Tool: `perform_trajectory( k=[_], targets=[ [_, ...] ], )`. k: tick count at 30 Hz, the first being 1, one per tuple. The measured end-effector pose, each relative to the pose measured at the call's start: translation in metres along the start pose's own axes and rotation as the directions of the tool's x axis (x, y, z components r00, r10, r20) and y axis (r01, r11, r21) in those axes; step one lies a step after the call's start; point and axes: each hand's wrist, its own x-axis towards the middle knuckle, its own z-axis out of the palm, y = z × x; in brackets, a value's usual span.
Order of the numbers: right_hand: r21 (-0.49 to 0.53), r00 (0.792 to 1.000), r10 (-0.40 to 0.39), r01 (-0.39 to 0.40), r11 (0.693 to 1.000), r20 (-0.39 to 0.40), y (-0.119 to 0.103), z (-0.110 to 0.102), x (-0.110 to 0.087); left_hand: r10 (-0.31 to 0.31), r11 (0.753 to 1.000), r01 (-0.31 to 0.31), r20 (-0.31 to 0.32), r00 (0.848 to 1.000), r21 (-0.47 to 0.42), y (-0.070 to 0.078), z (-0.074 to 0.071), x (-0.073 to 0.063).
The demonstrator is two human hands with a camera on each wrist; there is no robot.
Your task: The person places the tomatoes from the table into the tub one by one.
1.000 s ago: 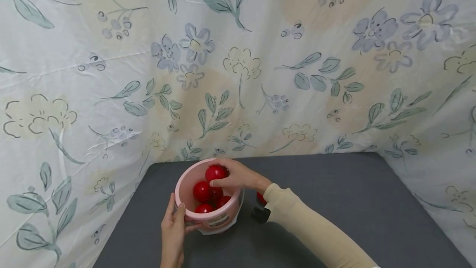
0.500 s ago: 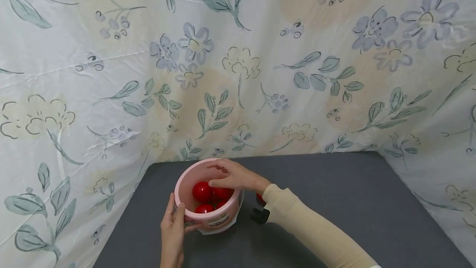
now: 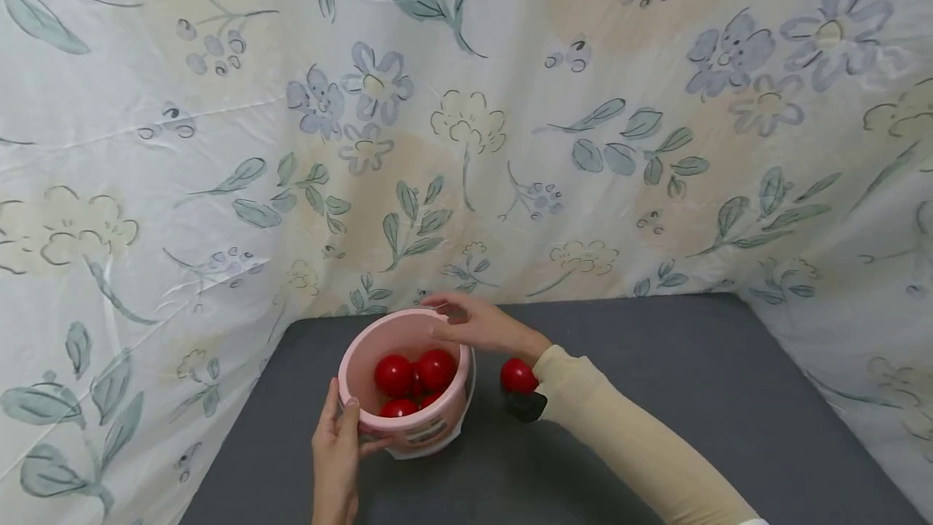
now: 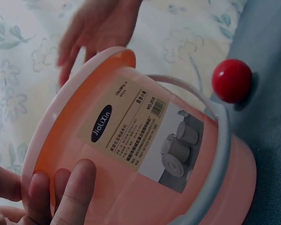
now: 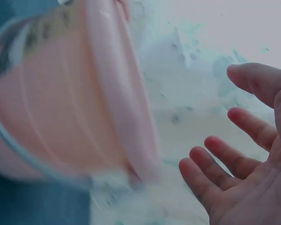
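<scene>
A pink plastic bucket (image 3: 446,421) with a printed label (image 4: 145,136) and a pale handle stands on the dark table, tipped slightly in the head view. My left hand (image 3: 337,452) grips its rim at the near left, with fingers on both sides of the edge. Inside lie several glossy red balls, among them one red ball (image 3: 436,369) at the right. Over the bucket's far right rim hovers my right hand (image 3: 484,326), fingers spread and nothing in them. Another red ball (image 4: 232,80) rests on the table, just right of the bucket.
A dark grey table (image 3: 656,379) lies under everything. Behind and along both sides hangs a white cloth (image 3: 503,144) with leaf and flower prints. A black wrist camera (image 3: 525,406) overlaps the table beside the loose ball.
My right hand let go of a red ball, which dropped among the others in the bucket. The hand then rose back and right over the rim, uncovering the loose ball. My left hand stayed put.
</scene>
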Motion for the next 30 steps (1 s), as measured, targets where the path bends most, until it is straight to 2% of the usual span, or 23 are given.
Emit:
perform_trajectory(
  k=[3, 6, 11, 15, 21, 25, 30],
  targets=[
    [-0.061, 0.999, 0.006, -0.009, 0.998, -0.046, -0.001, -0.023, -0.01, -0.006, 1.0, 0.006, -0.008, 1.0, 0.003, 0.0, 0.0, 0.0],
    [-0.171, 0.996, 0.01, -0.026, 0.985, -0.092, 0.003, -0.042, -0.021, -0.007, 1.0, 0.007, -0.005, 1.0, 0.009, 0.0, 0.0, 0.0],
    [-0.361, 0.994, 0.007, -0.044, 0.932, -0.106, 0.018, -0.056, -0.039, -0.007, 1.0, 0.007, -0.014, 1.0, 0.019, 0.0, -0.001, 0.001],
    [-0.475, 0.997, 0.028, -0.061, 0.878, -0.076, 0.038, -0.054, -0.045, -0.011, 1.0, 0.011, -0.017, 1.0, 0.019, -0.001, 0.0, 0.002],
    [-0.552, 0.992, 0.11, -0.122, 0.825, -0.056, 0.071, -0.038, -0.047, -0.027, 0.999, 0.027, -0.02, 0.999, 0.024, -0.002, 0.0, 0.001],
    [-0.556, 0.987, 0.146, -0.16, 0.816, -0.069, 0.084, -0.029, -0.051, -0.029, 0.999, 0.029, -0.018, 0.999, 0.029, -0.001, 0.001, 0.0],
    [-0.555, 0.985, 0.161, -0.164, 0.815, -0.055, 0.098, -0.019, -0.054, -0.016, 1.0, 0.016, -0.007, 1.0, 0.017, 0.0, 0.0, 0.0]
  ],
)
